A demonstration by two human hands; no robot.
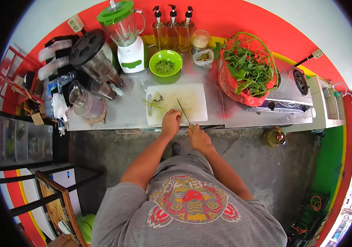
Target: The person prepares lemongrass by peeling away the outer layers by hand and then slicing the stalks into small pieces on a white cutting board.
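Observation:
A white cutting board (pixel 193 91) lies at the front of the metal counter. My right hand (pixel 200 139) is closed around the handle of a knife (pixel 183 110), whose thin blade points away from me over the board. Just left of the blade, my left hand (pixel 171 122) has its fingers curled together at the board's front edge; what they hold, if anything, is hidden. Several green stems (pixel 154 103) lie on the board's left part. Behind the board stands a lime-green bowl (pixel 177 58) with chopped greens (pixel 164 66) in it.
A red plastic bag (pixel 230 82) of leafy greens (pixel 248 68) stands right of the board, beside a gas stove (pixel 286 92). Behind are a blender (pixel 131 55), pump bottles (pixel 172 31) and a small tub (pixel 203 58). A pitcher (pixel 86 102) and glasses (pixel 103 88) stand left.

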